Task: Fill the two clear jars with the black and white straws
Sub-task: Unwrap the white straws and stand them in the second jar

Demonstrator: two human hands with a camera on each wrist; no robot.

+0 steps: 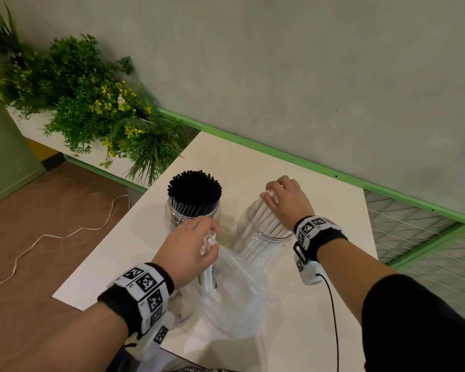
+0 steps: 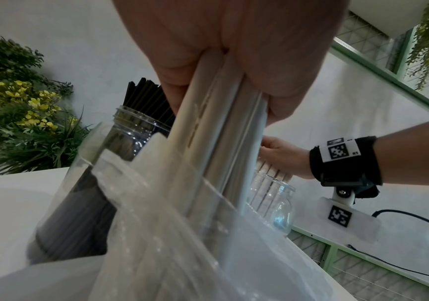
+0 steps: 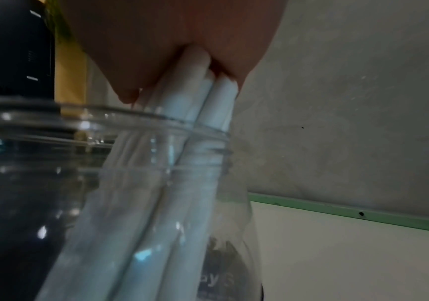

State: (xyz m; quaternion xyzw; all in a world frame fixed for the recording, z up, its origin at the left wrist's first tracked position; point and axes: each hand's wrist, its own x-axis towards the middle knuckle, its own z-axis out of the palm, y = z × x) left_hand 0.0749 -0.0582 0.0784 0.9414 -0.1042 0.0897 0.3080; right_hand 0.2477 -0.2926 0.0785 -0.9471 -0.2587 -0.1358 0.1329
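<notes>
Presently noted on the white counter [image 1: 253, 167]: two clear jars side by side. Left jar [image 1: 192, 213] packed with upright black straws [image 1: 194, 187]. Right jar [image 1: 263, 237] partly filled with white straws [image 1: 258, 218] leaning toward the far rim. Right hand [image 1: 289, 201] curled over the tops of those white straws, gripping them. Left hand [image 1: 191, 244] clamped around a separate bundle of white straws [image 1: 207, 275], standing in a clear plastic bag [image 1: 239, 299] nearest the person. Green plants [image 1: 86, 103] at far left.
</notes>
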